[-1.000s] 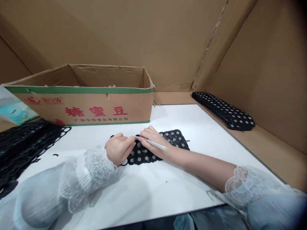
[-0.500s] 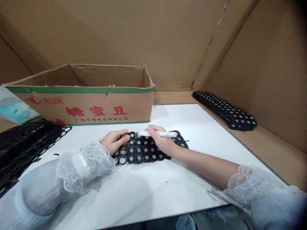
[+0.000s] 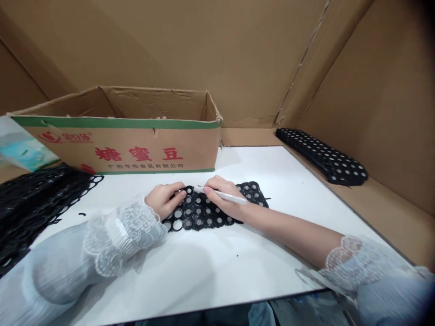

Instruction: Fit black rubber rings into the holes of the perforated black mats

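Note:
A black sheet of joined rings (image 3: 209,216) with pale round centres lies flat on the white table. My left hand (image 3: 165,199) pinches its upper left corner between thumb and fingers. In my right hand (image 3: 224,190) is a slim white pen-like tool (image 3: 234,198), gripped as one holds a pen. The tool slants across the sheet, its tip against a ring near the top edge, close to my left fingertips. My right hand rests over the middle of the sheet and hides part of it.
Behind my hands stands an open cardboard box (image 3: 136,145) with red print. Black ring sheets (image 3: 41,194) are piled at the left, beside a pale green-white package (image 3: 29,149). Another black dotted stack (image 3: 322,156) lies at the right. Cardboard walls (image 3: 238,59) enclose the white table (image 3: 190,280).
My right hand has turned the white tool, so its rear end now points lower and its tip sits in the top row of rings. The view has shifted slightly.

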The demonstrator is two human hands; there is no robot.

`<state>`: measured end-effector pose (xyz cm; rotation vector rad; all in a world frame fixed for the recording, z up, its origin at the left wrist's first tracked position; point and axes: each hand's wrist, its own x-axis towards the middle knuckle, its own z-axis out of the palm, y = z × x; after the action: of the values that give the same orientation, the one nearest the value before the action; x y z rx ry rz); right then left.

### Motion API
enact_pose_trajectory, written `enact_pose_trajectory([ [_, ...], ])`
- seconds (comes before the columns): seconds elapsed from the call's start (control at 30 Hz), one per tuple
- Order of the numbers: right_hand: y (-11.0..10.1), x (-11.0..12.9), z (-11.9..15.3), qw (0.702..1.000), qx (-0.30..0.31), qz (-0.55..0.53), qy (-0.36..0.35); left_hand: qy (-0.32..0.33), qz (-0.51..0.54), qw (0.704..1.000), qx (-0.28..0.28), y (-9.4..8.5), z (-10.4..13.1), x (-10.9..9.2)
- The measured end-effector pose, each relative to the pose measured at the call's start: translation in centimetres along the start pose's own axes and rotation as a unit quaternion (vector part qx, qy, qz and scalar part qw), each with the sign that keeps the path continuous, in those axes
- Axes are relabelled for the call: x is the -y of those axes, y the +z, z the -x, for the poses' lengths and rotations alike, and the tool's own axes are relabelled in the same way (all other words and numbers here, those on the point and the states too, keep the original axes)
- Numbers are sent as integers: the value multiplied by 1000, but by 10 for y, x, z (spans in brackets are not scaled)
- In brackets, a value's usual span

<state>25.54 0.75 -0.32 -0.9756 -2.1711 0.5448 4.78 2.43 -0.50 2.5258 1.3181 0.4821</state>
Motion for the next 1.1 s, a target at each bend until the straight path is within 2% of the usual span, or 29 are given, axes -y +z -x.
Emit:
enact_pose_trajectory([
  [0.2, 0, -1, -5, 991, 60, 98, -65, 100, -185, 975, -78, 12, 3, -2],
  [0.33, 6, -3, -4, 986, 66, 148, -45, 161, -227, 956, -91, 16, 6, -11],
  [0.4, 8, -5, -4, 985, 55, 157, -39, 165, -218, 958, -92, 14, 7, -14],
  [0.5, 6, -7, -4, 995, 24, 93, -38, 82, -152, 980, -98, 8, 6, -13],
  [0.6, -1, -8, -4, 998, -21, -40, 41, 5, -20, 998, -52, 1, 0, -6],
  [0.67, -4, -8, -4, 988, -45, -105, 102, -4, 67, 998, -18, -2, -4, -1],
  [0.73, -5, -8, -4, 982, -51, -134, 126, -7, 125, 992, -6, -2, -6, 2],
  [0.93, -3, -5, -2, 983, -34, -143, 110, -30, 222, 974, 20, 3, -7, 6],
  [1.1, -2, -2, -4, 983, -44, -150, 98, -52, 307, 950, 32, 4, -8, 6],
])
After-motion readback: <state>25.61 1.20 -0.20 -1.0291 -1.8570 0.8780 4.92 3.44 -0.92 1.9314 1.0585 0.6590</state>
